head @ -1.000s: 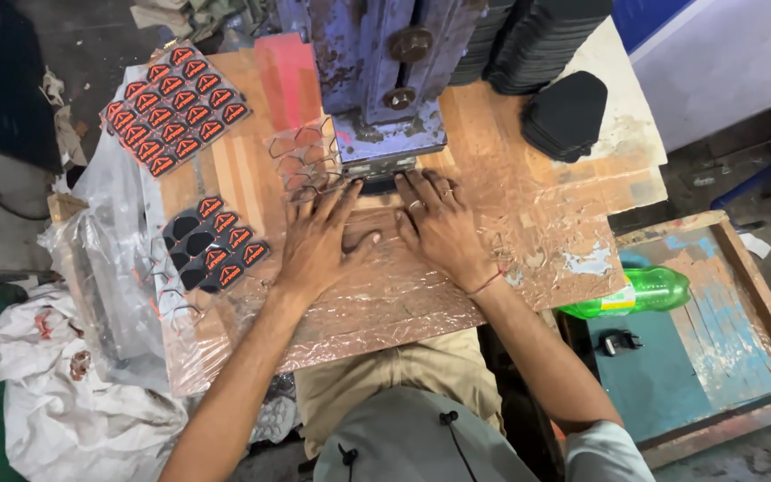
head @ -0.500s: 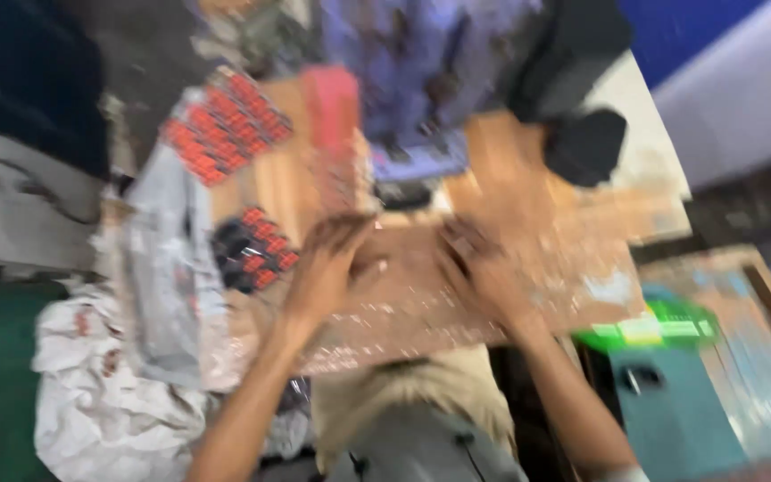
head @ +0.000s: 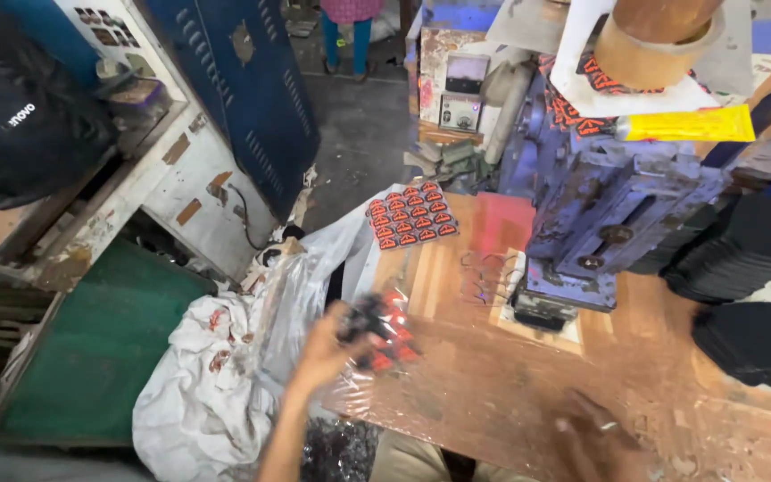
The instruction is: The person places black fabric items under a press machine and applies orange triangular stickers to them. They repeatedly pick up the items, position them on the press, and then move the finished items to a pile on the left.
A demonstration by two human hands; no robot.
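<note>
The left hand [head: 327, 348] is closing its fingers on a loose sheet of red-and-black patches [head: 377, 332] at the desk [head: 528, 393] edge, which may be slipping toward the plastic bag [head: 296, 295], while the blurred right hand [head: 595, 433] is lying flat, fingers apart.

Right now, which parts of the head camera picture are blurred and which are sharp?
In the head view, the left hand and the red-and-black pieces it holds are motion-smeared; the right hand is a blur at the bottom edge; the blue machine and the sheet of red patches read sharp.
</note>
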